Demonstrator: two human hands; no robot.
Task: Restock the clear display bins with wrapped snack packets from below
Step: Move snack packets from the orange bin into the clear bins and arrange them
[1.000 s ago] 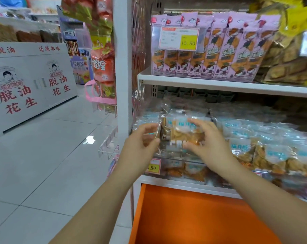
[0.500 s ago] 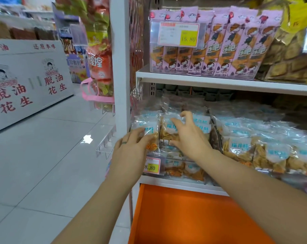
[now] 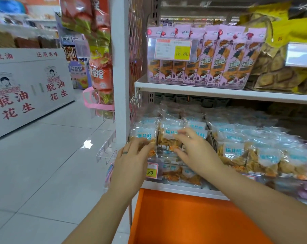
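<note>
Both bare forearms (image 3: 89, 217) are stretched forward and upward, with the hands held close together and their backs turned to the camera. The left hand (image 3: 130, 159) is raised, its fingers (image 3: 138, 146) lightly curled. The right hand (image 3: 197, 153) is angled leftward, its fingers spread and slightly bent.

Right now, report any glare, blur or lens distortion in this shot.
Head view: a bright light reflection glares on the floor tiles. Motion blur smears the fingers of the left hand and right hand, so their grips are unclear. The packets have soft blue labels, while the 15.80 price tag is readable. The wide-angle lens seems to stretch whatever lies near the frame's edges.
</note>
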